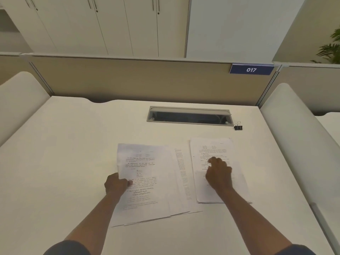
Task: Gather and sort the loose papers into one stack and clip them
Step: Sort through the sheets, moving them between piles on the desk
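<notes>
The left hand point(116, 184) pinches the left edge of the top sheet point(143, 173) of a loose pile, thumb on the printed face and the other fingers curled out of sight under the edge. That sheet lies on the fanned pile of papers point(176, 203), whose lower sheets stick out to the right and along the near edge, none of them squared up. The right hand point(218, 174) rests on a second, neater stack of papers point(211, 148) just to the right of the pile; its fingers are bent, the fingertips pressing down on the printed page, and it grips nothing. The two lots of paper lie side by side on the near middle of the white desk point(64, 153), close together, with a narrow strip of an underlying sheet showing between them. A small black binder clip point(238, 127) stands alone on the desk, farther back and to the right of both lots, just beside the right end of the grey cable slot point(189, 115) set into the desktop. Behind the desk runs a beige partition point(128, 78) with a blue sign point(251, 69) reading 017. Both forearms reach in from the bottom, with dark sleeves at the frame edge.
</notes>
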Tool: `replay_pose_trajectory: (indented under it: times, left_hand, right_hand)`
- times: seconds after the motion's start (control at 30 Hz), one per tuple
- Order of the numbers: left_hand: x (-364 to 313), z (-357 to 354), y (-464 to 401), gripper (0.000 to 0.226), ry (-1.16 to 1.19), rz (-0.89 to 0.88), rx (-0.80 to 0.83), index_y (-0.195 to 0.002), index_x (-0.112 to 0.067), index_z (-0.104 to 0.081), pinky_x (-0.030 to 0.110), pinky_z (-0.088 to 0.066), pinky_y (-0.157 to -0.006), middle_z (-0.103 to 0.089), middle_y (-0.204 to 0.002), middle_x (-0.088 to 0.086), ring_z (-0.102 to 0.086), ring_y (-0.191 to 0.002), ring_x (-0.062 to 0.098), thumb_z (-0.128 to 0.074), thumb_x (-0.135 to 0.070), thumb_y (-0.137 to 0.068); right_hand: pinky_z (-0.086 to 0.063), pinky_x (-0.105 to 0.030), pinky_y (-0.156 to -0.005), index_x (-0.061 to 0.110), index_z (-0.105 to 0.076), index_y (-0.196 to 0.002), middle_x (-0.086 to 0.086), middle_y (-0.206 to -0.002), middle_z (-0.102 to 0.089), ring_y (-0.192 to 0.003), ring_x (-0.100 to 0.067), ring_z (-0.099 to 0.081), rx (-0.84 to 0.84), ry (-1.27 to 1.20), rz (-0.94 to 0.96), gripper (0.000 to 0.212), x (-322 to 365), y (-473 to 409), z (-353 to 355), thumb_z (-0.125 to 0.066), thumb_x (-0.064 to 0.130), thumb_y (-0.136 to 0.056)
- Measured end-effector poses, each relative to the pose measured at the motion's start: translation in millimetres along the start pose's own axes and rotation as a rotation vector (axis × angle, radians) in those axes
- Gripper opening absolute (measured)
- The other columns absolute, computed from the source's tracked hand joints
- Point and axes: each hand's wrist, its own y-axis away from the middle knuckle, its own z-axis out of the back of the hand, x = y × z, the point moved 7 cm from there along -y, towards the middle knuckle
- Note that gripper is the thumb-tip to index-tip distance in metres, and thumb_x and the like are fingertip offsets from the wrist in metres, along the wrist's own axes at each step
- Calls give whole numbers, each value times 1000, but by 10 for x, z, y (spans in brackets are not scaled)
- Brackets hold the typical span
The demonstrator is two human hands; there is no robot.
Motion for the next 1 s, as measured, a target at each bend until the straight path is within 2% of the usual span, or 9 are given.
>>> replay_pose_trajectory:
  times: [0.13,0.27,0.43,0.5,0.63,0.73,0.83,0.9,1.0]
  left_hand:
    - [133,66,-54,27,202,-18,82,-102,-11,-68,45,-56,-85,-71,-95,10,-68,-86,34,-74,-2,-77]
    - [200,149,-80,19,361,-14,146,-95,-9,-67,50,-56,-83,-72,-95,14,-69,-85,36,-69,3,-81]
    - [221,191,-99,19,527,-30,256,-95,-4,-67,49,-56,-81,-72,-98,21,-69,-87,39,-65,9,-82]
    - [230,201,-116,19,567,-36,290,-98,-4,-68,48,-56,-80,-73,-99,21,-70,-88,39,-66,8,-82]
    - [250,207,-149,22,637,-24,349,-101,-5,-69,47,-57,-78,-75,-98,17,-72,-88,38,-68,6,-82]
    - [257,228,-143,28,688,-9,391,-106,-2,-68,47,-58,-75,-75,-100,18,-72,-89,40,-70,4,-79]
    - [251,219,-97,39,728,12,488,-110,-1,-68,49,-58,-73,-73,-105,21,-71,-93,42,-75,2,-72]
    - [252,177,-68,45,732,30,582,-115,-1,-66,53,-57,-78,-71,-111,23,-69,-99,44,-77,-2,-71]
    - [271,117,-45,40,716,48,648,-117,-3,-66,53,-55,-83,-71,-113,21,-69,-102,42,-72,-2,-78]
  right_hand:
    - [-43,-40,-91,17,-56,-115,-3,-115,-59,-108,-24,-54,209,-237,91,25,505,152,-221,-51,19,-90]
    - [-45,-36,-96,17,-50,-128,-4,-122,-62,-111,-23,-59,388,-496,30,38,801,277,-399,-55,26,-92]
    - [-45,-21,-74,20,-49,-132,-3,-112,-69,-90,-14,-63,514,-791,-53,37,1041,355,-398,-50,19,-94]
    - [-53,-24,-68,21,-57,-123,-2,-108,-71,-82,-13,-66,554,-919,-85,29,1101,372,-396,-50,23,-95]
    - [-55,-41,-87,23,-66,-111,-3,-109,-71,-99,-26,-67,606,-1077,-176,26,1155,406,-455,-47,34,-97]
    - [-53,-27,-76,17,-61,-121,-4,-114,-69,-101,-20,-66,556,-1029,-145,28,1158,410,-443,-55,21,-94]
    - [-47,-15,-60,12,-64,-115,-6,-107,-73,-86,-17,-68,548,-1074,-169,27,1201,450,-439,-66,16,-88]
    - [-55,-23,-61,12,-68,-104,-6,-102,-75,-85,-21,-70,541,-1108,-224,26,1218,474,-474,-76,17,-80]
    - [-58,-47,-86,6,-69,-93,-8,-97,-75,-93,-32,-71,533,-1081,-286,40,1206,502,-572,-89,22,-63]
